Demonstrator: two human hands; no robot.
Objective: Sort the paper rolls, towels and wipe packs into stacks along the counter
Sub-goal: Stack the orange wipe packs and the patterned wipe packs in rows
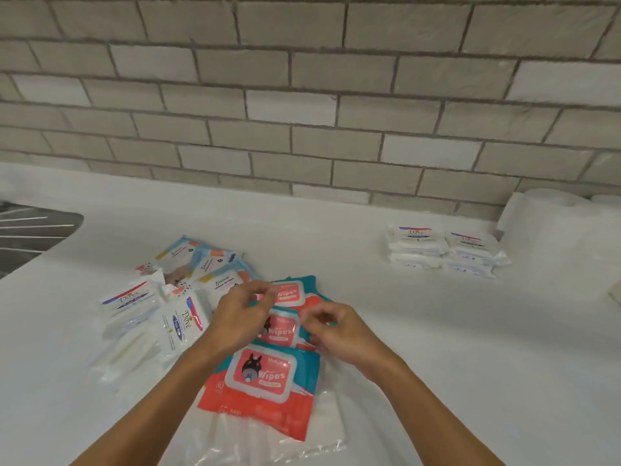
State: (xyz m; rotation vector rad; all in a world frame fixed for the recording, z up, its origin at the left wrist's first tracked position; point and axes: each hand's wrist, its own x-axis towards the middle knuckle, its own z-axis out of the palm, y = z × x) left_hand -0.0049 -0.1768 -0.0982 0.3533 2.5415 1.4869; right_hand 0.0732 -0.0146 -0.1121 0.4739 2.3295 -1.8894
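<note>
White counter (386,348) below grey brick wall (302,95). Three red-teal wipe packs overlap at centre: near pack (262,375), middle pack (280,331), far pack (290,292). Right hand (339,334) has curled fingers and seems to pinch the middle pack's right edge. Left hand (237,317) is curled over the far pack; grip blurred, can't tell. Loose Dove packs (179,324) and blue packs (205,260) lie just left. Stacked Dove packs (440,250) sit far right beside a paper roll (551,223).

Only one view: wide-angle head camera, looking forward and down from near edge of counter (420,331), facing brick wall (302,95) along far edge. Standing close; left hand (238,314) and right hand (339,331) reaching into frame middle from below.
</note>
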